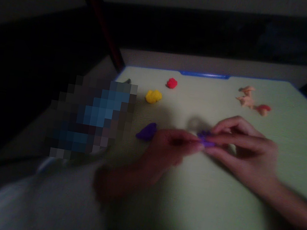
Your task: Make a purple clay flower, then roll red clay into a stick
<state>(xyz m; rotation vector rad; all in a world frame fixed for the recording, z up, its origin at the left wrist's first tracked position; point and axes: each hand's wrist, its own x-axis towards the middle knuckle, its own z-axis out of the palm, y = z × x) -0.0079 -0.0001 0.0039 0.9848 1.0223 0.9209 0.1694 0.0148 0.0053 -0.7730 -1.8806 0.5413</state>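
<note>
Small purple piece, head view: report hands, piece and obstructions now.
Left hand and right hand both pinching small purple piece. Piece partly hidden by the grip. Another purple lump close by left hand; no obstruction seen.

Purple piece [207, 143], yellow lump [153, 96], red lump [172, 83], blue-edged table [191, 204]

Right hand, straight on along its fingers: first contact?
Apart from the small purple piece at its own fingertips, the right hand would probably meet the left hand, fingertips first. Blur and unclear depth leave the exact contact spot uncertain.
</note>
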